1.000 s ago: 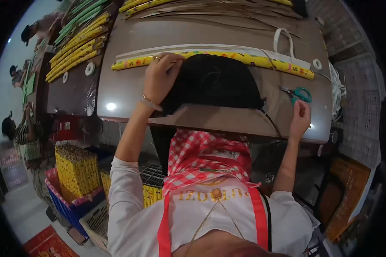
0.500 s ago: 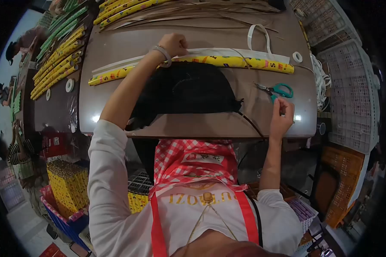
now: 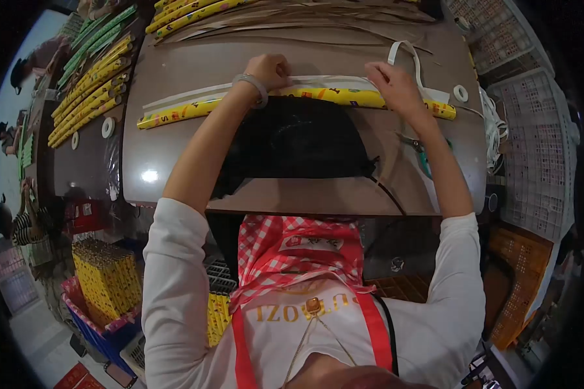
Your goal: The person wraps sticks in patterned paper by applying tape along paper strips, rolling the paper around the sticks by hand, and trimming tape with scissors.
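A long yellow printed roll (image 3: 344,97) lies across the table, with a white strip (image 3: 318,82) running along its far side. My left hand (image 3: 269,71), with a bracelet at the wrist, is at the strip's far edge left of the middle, its fingers curled closed. To the right, my right hand (image 3: 396,87) reaches over the roll, fingers pinched near the strip. What either hand holds is hidden. Just before the roll lies a black cloth (image 3: 298,139). Teal-handled scissors (image 3: 424,159) rest partly behind my right forearm. A white band (image 3: 409,55) loops up beside my right hand.
Thin brown strips (image 3: 292,26) and more yellow rolls (image 3: 194,16) lie at the table's far side. A white tape ring (image 3: 461,93) sits at right, near stacked white crates (image 3: 529,149). More printed rolls (image 3: 91,97) lie on the left table; people are beyond.
My right hand has moved from beside the scissors up and left to the roll, its forearm now crossing in front of the scissors. My left hand stays at the strip, shifted slightly in view.
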A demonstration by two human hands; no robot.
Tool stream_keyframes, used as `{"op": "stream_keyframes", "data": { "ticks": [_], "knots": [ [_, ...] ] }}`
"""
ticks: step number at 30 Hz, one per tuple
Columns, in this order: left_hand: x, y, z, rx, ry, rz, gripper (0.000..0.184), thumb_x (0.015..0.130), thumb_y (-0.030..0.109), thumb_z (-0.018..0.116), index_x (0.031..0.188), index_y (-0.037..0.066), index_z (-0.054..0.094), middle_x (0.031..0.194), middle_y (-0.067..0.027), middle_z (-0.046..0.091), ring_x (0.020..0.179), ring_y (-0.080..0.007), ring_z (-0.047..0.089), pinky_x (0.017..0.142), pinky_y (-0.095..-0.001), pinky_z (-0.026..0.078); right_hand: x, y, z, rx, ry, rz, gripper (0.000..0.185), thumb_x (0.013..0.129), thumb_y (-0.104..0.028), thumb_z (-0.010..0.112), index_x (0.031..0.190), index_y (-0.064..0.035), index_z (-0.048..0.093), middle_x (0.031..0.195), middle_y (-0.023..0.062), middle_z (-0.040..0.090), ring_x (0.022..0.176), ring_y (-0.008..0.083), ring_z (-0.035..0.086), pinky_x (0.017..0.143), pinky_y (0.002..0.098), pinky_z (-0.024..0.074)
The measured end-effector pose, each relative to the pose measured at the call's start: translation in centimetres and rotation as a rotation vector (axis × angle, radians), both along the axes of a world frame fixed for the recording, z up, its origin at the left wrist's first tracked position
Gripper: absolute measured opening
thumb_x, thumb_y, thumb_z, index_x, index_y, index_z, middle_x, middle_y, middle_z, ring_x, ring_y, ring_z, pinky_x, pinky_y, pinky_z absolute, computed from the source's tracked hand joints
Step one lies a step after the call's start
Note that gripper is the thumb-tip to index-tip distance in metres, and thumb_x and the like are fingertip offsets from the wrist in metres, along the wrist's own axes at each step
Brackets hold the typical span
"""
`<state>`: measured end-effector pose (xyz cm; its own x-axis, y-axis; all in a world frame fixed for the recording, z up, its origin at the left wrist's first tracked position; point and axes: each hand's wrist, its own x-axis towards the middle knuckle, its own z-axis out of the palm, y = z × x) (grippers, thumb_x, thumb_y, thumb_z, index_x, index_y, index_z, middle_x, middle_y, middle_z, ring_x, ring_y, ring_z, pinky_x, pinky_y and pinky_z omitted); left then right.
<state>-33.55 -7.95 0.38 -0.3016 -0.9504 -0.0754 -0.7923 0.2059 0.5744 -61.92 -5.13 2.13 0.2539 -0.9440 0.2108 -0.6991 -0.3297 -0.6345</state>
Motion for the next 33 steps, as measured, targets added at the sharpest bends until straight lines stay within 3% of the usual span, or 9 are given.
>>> {"op": "stream_keyframes", "data": {
  "ticks": [2,4,6,14,22,25,27,31,33],
  "knots": [
    [-0.3,0.0,0.2,-0.011,-0.026,0.002,0.024,0.064,0.020,0.075,0.080,0.006,0.064,0.076,-0.0064,0.065,0.070,-0.0163,0.062,0.067,-0.0290,0.050,0.6,-1.3,-0.3,0.086,0.037,0.014,0.039,0.088,-0.039,0.045,0.093,-0.0034,0.060,0.072,0.0088,0.060,0.068,0.0243,0.056,0.066,0.0341,0.0434],
    [-0.7,0.0,0.4,-0.019,-0.049,0.010,0.023,0.064,0.020,0.075,0.080,0.007,0.064,0.076,-0.0064,0.065,0.071,-0.0165,0.063,0.066,-0.0285,0.050,0.8,-2.0,-0.1,0.372,0.050,0.080,0.043,0.087,-0.042,0.046,0.090,-0.0024,0.061,0.068,0.0096,0.059,0.063,0.0238,0.055,0.063,0.0341,0.0431],
    [-1.0,-0.2,0.6,-0.040,-0.195,0.023,0.023,0.064,0.019,0.074,0.080,0.007,0.064,0.076,-0.0066,0.065,0.072,-0.0172,0.063,0.067,-0.0280,0.050,0.6,-2.0,0.2,0.360,0.020,0.083,0.042,0.086,-0.041,0.047,0.089,-0.0021,0.062,0.067,0.0098,0.059,0.063,0.0226,0.056,0.062,0.0336,0.0431],
    [-1.0,-0.5,0.3,0.007,-0.150,0.007,0.021,0.062,0.016,0.072,0.078,0.006,0.064,0.073,-0.0056,0.065,0.067,-0.0183,0.063,0.066,-0.0286,0.050,-3.1,-1.6,1.9,0.301,0.172,0.109,0.033,0.080,-0.034,0.057,0.087,-0.0027,0.065,0.071,0.0105,0.063,0.061,0.0200,0.058,0.061,0.0336,0.0445],
    [-0.8,-0.5,0.2,0.008,-0.109,0.013,0.020,0.062,0.016,0.072,0.077,0.006,0.063,0.071,-0.0069,0.064,0.066,-0.0175,0.062,0.063,-0.0288,0.050,-4.5,-0.6,1.3,0.309,0.354,-0.148,0.031,0.075,-0.032,0.058,0.084,-0.0025,0.065,0.078,0.0114,0.064,0.072,0.0234,0.061,0.064,0.0324,0.0450],
    [-0.9,-0.5,0.4,0.043,-0.061,0.035,0.019,0.058,0.017,0.072,0.073,0.009,0.065,0.074,-0.0079,0.065,0.070,-0.0221,0.062,0.068,-0.0304,0.050,-4.2,-0.3,1.2,0.276,0.357,-0.199,0.031,0.074,-0.033,0.059,0.083,-0.0041,0.065,0.078,0.0107,0.064,0.073,0.0232,0.062,0.064,0.0331,0.0455],
    [-1.1,-0.3,0.8,0.090,-0.113,0.046,0.022,0.063,0.018,0.075,0.078,0.006,0.063,0.070,-0.0060,0.064,0.064,-0.0156,0.061,0.060,-0.0277,0.049,-4.4,-0.8,0.5,0.281,0.374,-0.201,0.031,0.074,-0.034,0.059,0.083,-0.0045,0.066,0.077,0.0106,0.064,0.072,0.0227,0.062,0.064,0.0329,0.0456],
    [-0.7,-0.7,-0.1,0.002,-0.084,-0.010,0.023,0.063,0.018,0.075,0.078,0.005,0.063,0.071,-0.0062,0.064,0.065,-0.0147,0.061,0.060,-0.0274,0.049,-4.7,-1.3,0.2,0.331,0.401,-0.192,0.027,0.072,-0.035,0.058,0.081,-0.0110,0.067,0.074,0.0058,0.065,0.071,0.0228,0.062,0.066,0.0356,0.0476],
    [-1.1,-0.3,1.0,0.115,-0.117,0.049,0.024,0.063,0.018,0.075,0.078,0.005,0.063,0.072,-0.0067,0.064,0.065,-0.0144,0.061,0.060,-0.0276,0.049,-4.8,-1.5,-0.2,0.325,0.405,-0.197,0.027,0.072,-0.035,0.057,0.080,-0.0107,0.067,0.074,0.0063,0.065,0.071,0.0227,0.062,0.066,0.0357,0.0477]
  ]
}}
